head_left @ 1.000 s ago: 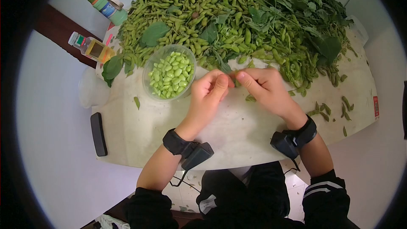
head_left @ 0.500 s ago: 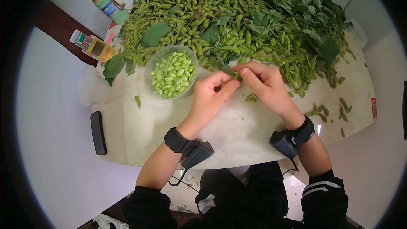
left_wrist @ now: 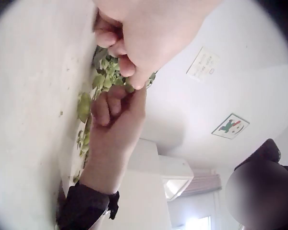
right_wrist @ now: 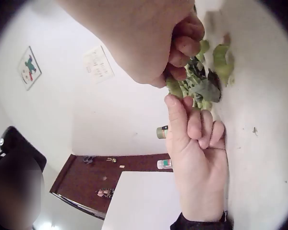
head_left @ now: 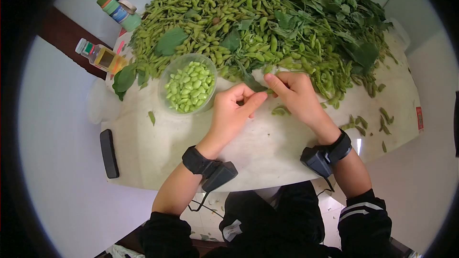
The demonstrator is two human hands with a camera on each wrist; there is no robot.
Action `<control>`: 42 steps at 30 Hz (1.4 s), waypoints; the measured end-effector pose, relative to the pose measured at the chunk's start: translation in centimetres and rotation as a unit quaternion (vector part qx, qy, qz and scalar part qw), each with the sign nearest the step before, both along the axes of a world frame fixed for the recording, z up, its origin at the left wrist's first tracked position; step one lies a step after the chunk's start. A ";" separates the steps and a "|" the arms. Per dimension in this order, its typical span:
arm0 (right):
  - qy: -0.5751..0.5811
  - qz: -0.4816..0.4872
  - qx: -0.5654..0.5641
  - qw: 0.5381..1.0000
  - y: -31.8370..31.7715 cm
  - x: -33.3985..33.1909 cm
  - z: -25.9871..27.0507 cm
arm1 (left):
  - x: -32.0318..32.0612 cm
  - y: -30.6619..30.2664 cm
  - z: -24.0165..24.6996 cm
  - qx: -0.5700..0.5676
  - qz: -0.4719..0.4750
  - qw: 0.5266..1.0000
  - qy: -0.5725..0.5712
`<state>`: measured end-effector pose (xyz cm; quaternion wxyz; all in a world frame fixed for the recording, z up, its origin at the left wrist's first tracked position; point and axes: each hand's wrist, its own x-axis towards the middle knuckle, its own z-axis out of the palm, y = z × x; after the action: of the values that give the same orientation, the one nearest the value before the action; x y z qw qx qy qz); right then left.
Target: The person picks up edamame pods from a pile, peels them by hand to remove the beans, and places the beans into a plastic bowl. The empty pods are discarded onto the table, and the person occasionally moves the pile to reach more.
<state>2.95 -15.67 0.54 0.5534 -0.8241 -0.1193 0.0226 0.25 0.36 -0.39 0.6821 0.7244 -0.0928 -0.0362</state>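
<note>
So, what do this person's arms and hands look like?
The left hand and right hand are bare, without gloves. A black strap on each wrist carries a boxy black device, with a thin black cable hanging from it. Both sleeves are black and end short of the wrists; the right one has white stripes.

Right hand (right_wrist: 151,43) and left hand (right_wrist: 194,143) pinch a green pod (right_wrist: 174,87) between them, near the pale tabletop (right_wrist: 264,143)

Table (head_left: 260,162): is lying free between the forearms (head_left: 176,188).
Pile (head_left: 267,24): is blocking the far side.
Bowl (head_left: 166,75): is standing beside the left hand (head_left: 233,110).
Loose pods (head_left: 362,122): are lying right of the right hand (head_left: 299,96).
</note>
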 end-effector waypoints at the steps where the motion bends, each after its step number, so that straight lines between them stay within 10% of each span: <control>1: 0.000 -0.002 -0.001 1.000 -0.1 0.0 0.1 | 0.0 -0.1 -0.1 -0.004 0.001 1.000 -0.006; 23: 0.086 0.094 0.041 0.991 -0.2 -0.4 1.5 | 0.3 0.2 0.2 0.008 -0.035 0.999 -0.019; 28: 0.103 0.090 0.060 0.989 0.1 -0.8 1.9 | -0.1 0.5 0.8 0.167 -0.005 0.978 -0.124; 42: 0.070 0.129 0.093 0.985 0.1 -1.1 1.1 | -0.1 1.0 0.4 0.042 -0.087 0.995 -0.004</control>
<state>1.89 -15.52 1.63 0.6272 -0.7428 -0.1875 0.1403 0.17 1.36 0.00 0.6447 0.7419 -0.1568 -0.0966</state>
